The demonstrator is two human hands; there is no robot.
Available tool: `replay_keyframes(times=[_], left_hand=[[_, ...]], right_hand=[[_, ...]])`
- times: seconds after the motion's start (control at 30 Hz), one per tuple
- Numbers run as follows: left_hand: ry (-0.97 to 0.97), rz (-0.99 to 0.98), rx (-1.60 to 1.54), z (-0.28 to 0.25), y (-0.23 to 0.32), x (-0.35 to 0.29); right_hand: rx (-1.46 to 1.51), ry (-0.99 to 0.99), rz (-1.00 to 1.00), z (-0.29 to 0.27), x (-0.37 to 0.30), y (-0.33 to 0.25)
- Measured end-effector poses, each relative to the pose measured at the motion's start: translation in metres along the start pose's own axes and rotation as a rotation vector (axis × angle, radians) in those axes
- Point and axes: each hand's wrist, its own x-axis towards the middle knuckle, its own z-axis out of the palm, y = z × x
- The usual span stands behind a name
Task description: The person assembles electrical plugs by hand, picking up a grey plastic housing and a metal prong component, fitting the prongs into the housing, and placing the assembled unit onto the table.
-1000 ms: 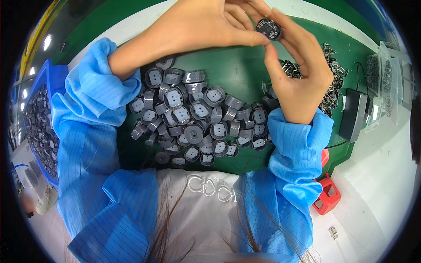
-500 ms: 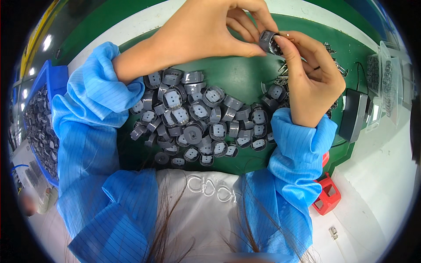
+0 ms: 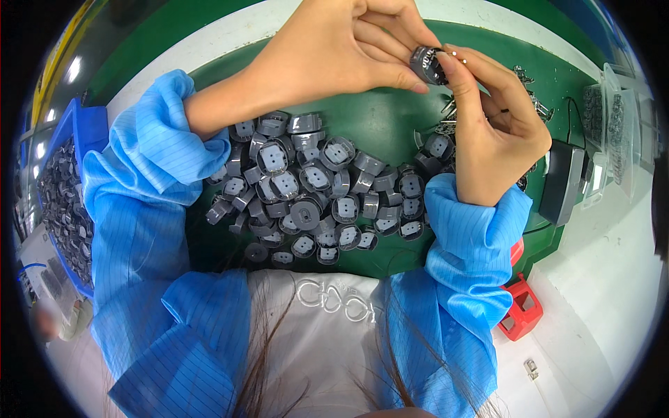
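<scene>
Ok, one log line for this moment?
left hand: pinches grey round part | right hand: fingertips on same part, small metal pin at it | below: pile of grey parts on green mat

Blue bin (image 3: 80, 139) of dark parts, left of green worktop (image 3: 376, 132); black device (image 3: 563, 182) at right edge; red object (image 3: 521, 306) below; clear trays (image 3: 613, 125) far right.

Half hidden behind fingertips of both hands: the small grey round part (image 3: 426, 64). Right of that part, mostly covered by the right hand (image 3: 498, 132): a heap of metal clips (image 3: 531, 104). Far left of it, cut by the picture's rim: a blue bin (image 3: 82, 139), contents blurred.
</scene>
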Motion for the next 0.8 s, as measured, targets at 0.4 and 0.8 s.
replay_keyframes(times=[0.4, 0.8], left_hand=[[0.007, 0.048, -0.074, 0.003, -0.003, 0.001], [0.075, -0.308, -0.065, 0.005, 0.036, 0.014]], right_hand=[[-0.032, 0.017, -0.182, 0.001, 0.000, 0.007], [0.092, 0.041, -0.039, 0.008, 0.003, 0.007]])
